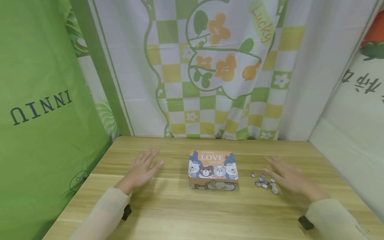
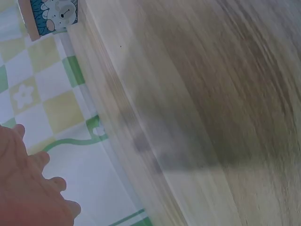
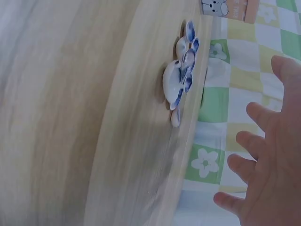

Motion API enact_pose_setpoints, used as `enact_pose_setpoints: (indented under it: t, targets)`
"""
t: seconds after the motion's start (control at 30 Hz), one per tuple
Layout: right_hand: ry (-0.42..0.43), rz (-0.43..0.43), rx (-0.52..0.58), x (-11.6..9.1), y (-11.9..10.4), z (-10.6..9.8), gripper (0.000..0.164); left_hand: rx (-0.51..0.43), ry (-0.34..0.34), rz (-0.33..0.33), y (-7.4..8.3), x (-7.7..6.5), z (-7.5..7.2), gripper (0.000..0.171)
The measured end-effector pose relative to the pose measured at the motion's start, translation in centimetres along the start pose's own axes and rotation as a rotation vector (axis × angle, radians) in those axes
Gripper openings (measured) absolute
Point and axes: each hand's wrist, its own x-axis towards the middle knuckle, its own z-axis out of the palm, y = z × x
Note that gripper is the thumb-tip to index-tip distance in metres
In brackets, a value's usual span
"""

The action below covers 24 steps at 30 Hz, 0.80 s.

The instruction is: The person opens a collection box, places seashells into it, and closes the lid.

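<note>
A rectangular tin box (image 1: 213, 165) with "LOVE" and cartoon bears on its lid sits near the middle of the wooden table, lid on. To its right lies a small loose group of seashells (image 1: 261, 180), white and purple-blue. My left hand (image 1: 140, 171) is left of the tin, fingers straight and spread, holding nothing. My right hand (image 1: 289, 176) is just right of the shells with its fingers extended, also holding nothing. In the right wrist view the shells (image 3: 173, 82) lie beyond the palm, apart from the fingers. A corner of the tin (image 2: 59, 14) shows in the left wrist view.
The wooden table (image 1: 180, 213) reaches back to a checked, flowered curtain (image 1: 207, 110). A green cloth (image 1: 45, 140) hangs along the left side and a white one (image 1: 354, 133) along the right. A dark device (image 1: 306, 222) is strapped at the right wrist.
</note>
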Motion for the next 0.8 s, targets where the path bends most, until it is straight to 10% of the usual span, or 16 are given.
enact_pose_setpoints:
  t: [0.8]
  targets:
    - [-0.021,-0.078,0.241,0.0,-3.2,0.7,0.054,-0.581,-0.081,0.028,2.4,0.8,2.4,0.054]
